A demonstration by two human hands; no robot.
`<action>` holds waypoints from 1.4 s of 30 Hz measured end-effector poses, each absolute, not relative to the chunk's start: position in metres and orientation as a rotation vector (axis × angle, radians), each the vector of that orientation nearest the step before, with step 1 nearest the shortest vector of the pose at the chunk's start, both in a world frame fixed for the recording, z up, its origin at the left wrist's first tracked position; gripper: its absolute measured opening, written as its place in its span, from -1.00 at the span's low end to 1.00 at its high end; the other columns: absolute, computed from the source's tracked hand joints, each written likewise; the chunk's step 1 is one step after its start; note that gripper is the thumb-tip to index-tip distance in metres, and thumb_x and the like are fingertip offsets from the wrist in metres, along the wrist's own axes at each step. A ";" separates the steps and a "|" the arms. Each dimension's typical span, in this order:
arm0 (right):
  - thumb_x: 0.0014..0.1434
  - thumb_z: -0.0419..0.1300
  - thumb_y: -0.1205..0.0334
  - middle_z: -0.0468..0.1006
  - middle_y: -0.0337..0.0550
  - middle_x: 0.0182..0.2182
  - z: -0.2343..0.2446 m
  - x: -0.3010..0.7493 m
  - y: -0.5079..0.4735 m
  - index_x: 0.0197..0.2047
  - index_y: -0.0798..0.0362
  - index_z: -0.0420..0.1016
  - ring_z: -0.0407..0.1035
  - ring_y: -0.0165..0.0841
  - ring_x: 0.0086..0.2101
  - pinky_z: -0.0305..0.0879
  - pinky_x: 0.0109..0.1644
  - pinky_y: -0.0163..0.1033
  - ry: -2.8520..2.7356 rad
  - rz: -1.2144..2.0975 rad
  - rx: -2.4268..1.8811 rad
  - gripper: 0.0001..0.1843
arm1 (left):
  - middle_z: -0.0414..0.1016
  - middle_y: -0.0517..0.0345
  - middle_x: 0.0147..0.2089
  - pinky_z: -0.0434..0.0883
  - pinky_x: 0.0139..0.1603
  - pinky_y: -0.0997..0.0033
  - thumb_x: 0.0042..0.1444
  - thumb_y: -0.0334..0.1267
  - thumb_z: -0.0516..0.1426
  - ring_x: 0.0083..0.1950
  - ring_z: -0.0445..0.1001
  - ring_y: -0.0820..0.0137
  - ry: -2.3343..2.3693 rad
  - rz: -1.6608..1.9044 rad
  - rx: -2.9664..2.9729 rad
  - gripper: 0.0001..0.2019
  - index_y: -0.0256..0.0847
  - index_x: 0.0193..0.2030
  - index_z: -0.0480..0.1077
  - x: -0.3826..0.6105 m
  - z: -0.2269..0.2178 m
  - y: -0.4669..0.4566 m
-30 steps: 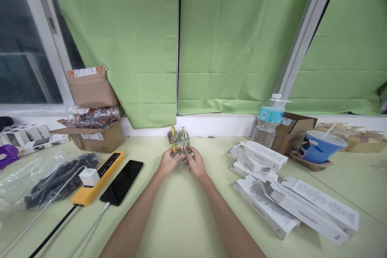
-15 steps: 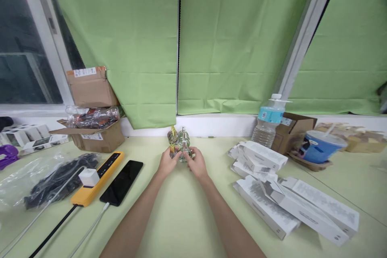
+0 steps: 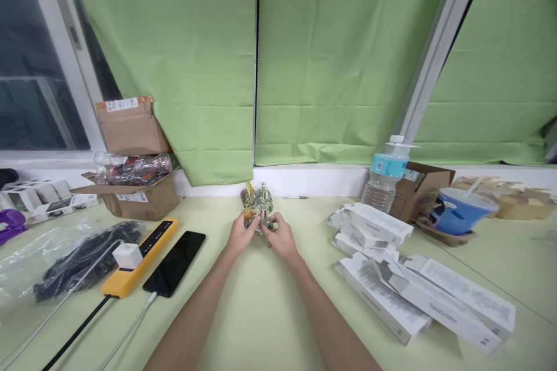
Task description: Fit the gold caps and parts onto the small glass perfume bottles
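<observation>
Both my hands meet at the middle of the pale green table (image 3: 261,313), near the back wall. My left hand (image 3: 239,234) and my right hand (image 3: 278,237) have their fingers curled round a small clear glass bottle (image 3: 264,208) with a metal top. Just to its left stands a second small bottle with a gold top (image 3: 249,199), touching or very near my left fingers. What sits under my fingertips is hidden.
Left: a black phone (image 3: 174,261), a yellow power strip (image 3: 141,255) with a white charger (image 3: 127,255), a bag of black cables (image 3: 73,261), cardboard boxes (image 3: 133,197). Right: several white boxes (image 3: 418,293), a water bottle (image 3: 386,177), a blue cup (image 3: 459,211). Green curtains (image 3: 331,58) hang behind.
My hands have shifted slightly on the clear bottle, fingers closing lower round its base. Everything else on the table stays put.
</observation>
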State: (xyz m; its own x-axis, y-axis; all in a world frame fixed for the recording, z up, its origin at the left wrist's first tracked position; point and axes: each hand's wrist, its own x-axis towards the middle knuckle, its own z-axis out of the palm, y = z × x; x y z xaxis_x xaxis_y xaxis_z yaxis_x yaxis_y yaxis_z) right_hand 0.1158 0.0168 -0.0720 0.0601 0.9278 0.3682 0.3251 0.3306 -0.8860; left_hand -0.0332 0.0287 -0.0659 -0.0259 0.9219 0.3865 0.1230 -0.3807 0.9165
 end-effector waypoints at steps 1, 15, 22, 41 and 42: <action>0.06 0.21 -0.08 0.50 -0.31 -0.37 -0.072 0.116 0.016 -0.30 -0.01 0.29 0.28 -0.51 -0.69 0.24 -0.66 -0.36 -1.495 0.683 -1.201 -0.67 | 0.57 0.04 -0.17 0.41 -0.04 0.32 0.08 -0.02 0.23 -0.15 0.53 0.30 1.121 1.473 1.565 -0.65 -0.21 -0.10 0.46 -0.033 -0.065 0.028; 0.18 0.12 -0.08 0.56 -0.10 -0.11 -0.067 0.114 0.012 -0.16 0.02 0.40 0.34 -0.51 -0.68 0.16 -0.72 -0.37 -1.593 0.901 -1.097 -0.66 | 0.51 0.06 0.02 0.33 0.15 0.28 0.20 0.09 0.11 0.05 0.45 0.26 0.981 1.365 1.712 -0.57 -0.15 0.06 0.36 -0.033 -0.053 0.011; 0.06 0.23 0.00 0.57 -0.19 -0.12 -0.069 0.112 0.014 -0.13 -0.02 0.39 0.37 -0.47 -0.57 0.31 -0.45 -0.30 -1.700 0.674 -1.199 -0.66 | 0.46 0.06 0.10 0.28 0.24 0.23 0.25 0.09 0.05 0.14 0.40 0.25 0.942 1.343 1.754 -0.58 -0.10 0.12 0.32 -0.034 -0.057 0.016; 0.13 0.16 0.15 0.48 -0.05 0.02 -0.071 0.110 0.017 0.24 -0.04 0.28 0.41 -0.19 -0.04 0.30 0.04 -0.16 -1.743 0.382 -1.322 -0.41 | 0.38 0.01 0.11 0.28 0.21 0.21 0.24 0.05 0.08 0.15 0.37 0.24 1.062 1.355 1.961 -0.56 -0.08 0.17 0.30 -0.033 -0.067 0.021; 0.13 0.16 0.13 0.47 -0.06 0.03 -0.071 0.111 0.017 0.27 -0.05 0.25 0.41 -0.19 -0.04 0.30 0.04 -0.17 -1.743 0.380 -1.328 -0.38 | 0.37 0.01 0.12 0.27 0.23 0.21 0.24 0.05 0.08 0.16 0.36 0.25 1.076 1.372 1.956 -0.56 -0.08 0.17 0.29 -0.033 -0.067 0.021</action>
State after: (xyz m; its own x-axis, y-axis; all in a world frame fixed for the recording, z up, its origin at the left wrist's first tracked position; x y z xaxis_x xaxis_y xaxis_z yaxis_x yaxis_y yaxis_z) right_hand 0.1111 0.0174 -0.0710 -0.0345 0.8882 0.4582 0.6165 0.3798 -0.6897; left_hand -0.0325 0.0213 -0.0673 0.1728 0.8331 0.5254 0.3117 -0.5523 0.7732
